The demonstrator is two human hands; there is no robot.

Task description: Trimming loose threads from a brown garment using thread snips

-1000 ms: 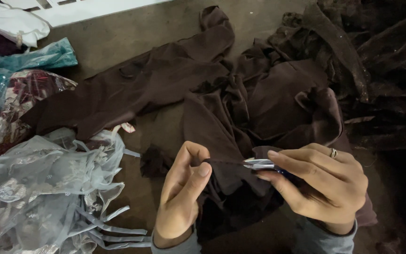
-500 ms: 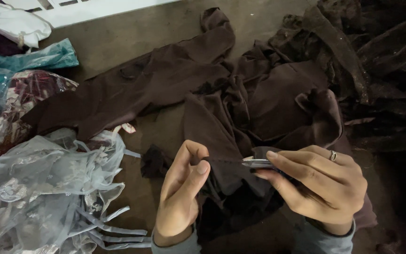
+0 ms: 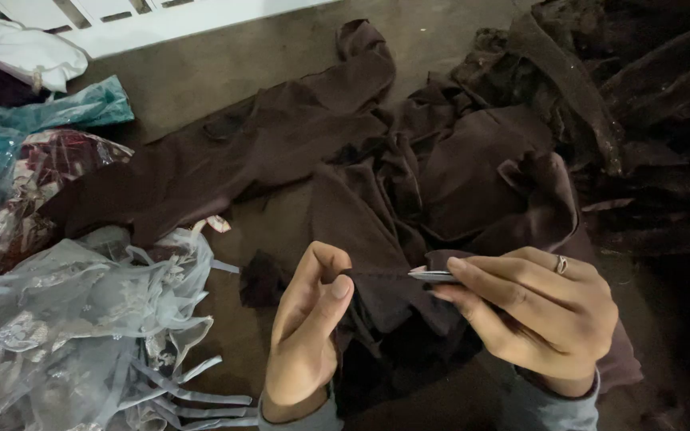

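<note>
A dark brown garment (image 3: 297,152) lies spread across the floor, its folds bunched under my hands. My left hand (image 3: 307,327) pinches an edge of this brown fabric between thumb and fingers. My right hand (image 3: 537,311), with a ring on one finger, grips a small metal cutting tool (image 3: 431,275) whose tip touches the stretched fabric edge between both hands. The tool's far end is hidden inside my fist.
A pile of sheer grey fabric with ribbon strips (image 3: 81,319) lies at the lower left. Teal and patterned cloths in plastic (image 3: 17,152) sit at the left edge. More dark brown pieces (image 3: 640,104) are heaped at the upper right. A white frame (image 3: 161,20) runs along the top.
Both hands stay nearly still. The right hand with the tool has edged slightly toward the left hand along the fabric edge.
</note>
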